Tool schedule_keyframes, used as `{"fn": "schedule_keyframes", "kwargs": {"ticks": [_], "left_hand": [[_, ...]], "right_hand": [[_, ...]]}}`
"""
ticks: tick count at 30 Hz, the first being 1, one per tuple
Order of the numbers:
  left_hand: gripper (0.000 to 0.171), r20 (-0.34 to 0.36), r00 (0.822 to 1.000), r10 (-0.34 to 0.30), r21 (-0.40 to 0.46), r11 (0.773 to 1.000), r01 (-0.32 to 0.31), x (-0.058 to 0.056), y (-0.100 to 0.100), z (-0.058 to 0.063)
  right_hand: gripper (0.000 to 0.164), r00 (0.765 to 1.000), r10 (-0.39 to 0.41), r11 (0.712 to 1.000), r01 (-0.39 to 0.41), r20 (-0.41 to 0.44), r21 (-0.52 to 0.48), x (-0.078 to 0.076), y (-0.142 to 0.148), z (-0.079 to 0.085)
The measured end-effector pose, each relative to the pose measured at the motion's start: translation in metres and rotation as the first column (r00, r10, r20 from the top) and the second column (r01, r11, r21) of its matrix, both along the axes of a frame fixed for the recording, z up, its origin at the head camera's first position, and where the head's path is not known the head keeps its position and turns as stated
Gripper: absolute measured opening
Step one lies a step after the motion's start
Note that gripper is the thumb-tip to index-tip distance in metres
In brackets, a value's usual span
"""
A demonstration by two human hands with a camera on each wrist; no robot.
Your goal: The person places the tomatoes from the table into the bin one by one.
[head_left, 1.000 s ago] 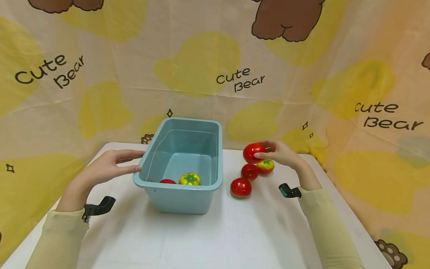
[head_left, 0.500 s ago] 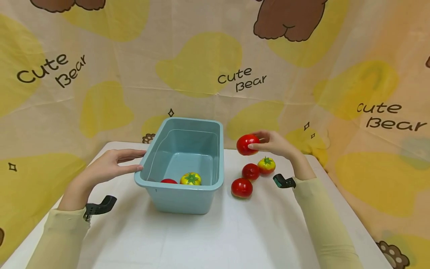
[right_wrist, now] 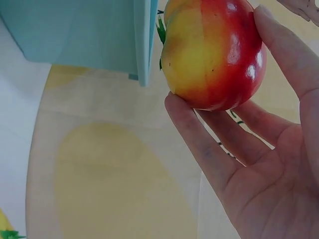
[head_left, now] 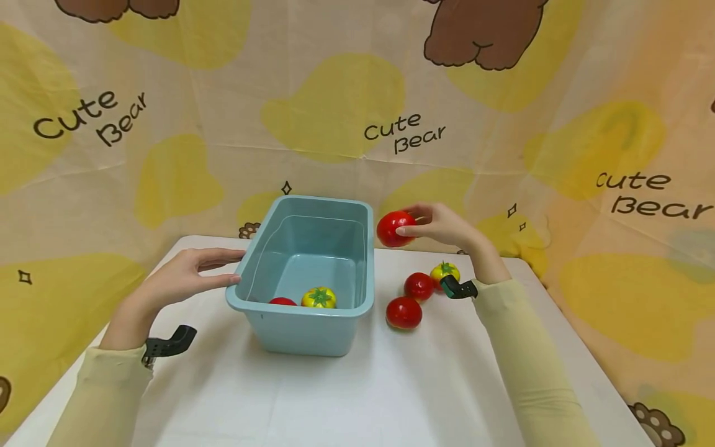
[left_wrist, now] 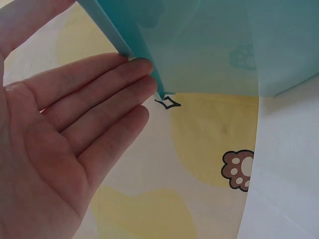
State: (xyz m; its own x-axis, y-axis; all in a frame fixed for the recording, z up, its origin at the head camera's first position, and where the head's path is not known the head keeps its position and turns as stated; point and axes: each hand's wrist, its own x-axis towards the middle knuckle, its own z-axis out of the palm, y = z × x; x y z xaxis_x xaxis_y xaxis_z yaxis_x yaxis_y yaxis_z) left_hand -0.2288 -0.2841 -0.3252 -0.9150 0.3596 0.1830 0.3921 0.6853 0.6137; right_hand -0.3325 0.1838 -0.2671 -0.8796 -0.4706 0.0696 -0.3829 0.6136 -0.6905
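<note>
My right hand [head_left: 441, 225] pinches a red tomato [head_left: 394, 228] between thumb and fingers, raised just right of the bin's rim. In the right wrist view this tomato [right_wrist: 214, 52] shows a yellow side and a green stem end. My left hand [head_left: 187, 276] has its fingers straight against the left rim of a blue-grey plastic bin [head_left: 301, 332]; in the left wrist view the fingertips [left_wrist: 144, 67] meet that rim. Inside the bin lie a yellow tomato with a green calyx [head_left: 319, 298] and a red one [head_left: 283, 302], mostly hidden by the front wall.
Right of the bin, two red tomatoes [head_left: 404, 313] [head_left: 419, 286] and a yellow-red one [head_left: 445, 272] sit on the white table [head_left: 357, 403]. The right wrist camera partly covers the yellow-red one. A printed cloth [head_left: 313, 105] hangs behind the table.
My right hand has lifted the tomato up off the group and carried it left toward the bin. The left hand stays at the rim.
</note>
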Motion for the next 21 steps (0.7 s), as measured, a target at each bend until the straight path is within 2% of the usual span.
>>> {"fn": "schedule_keyframes", "kwargs": {"ticks": [21], "left_hand": [[0.057,-0.007,1.000,0.000,0.000,1.000,0.000,-0.001,-0.001,-0.002]], "right_hand": [[0.054,0.995,0.101,0.995,-0.100,-0.019,0.023,-0.014,-0.051,0.018]]}}
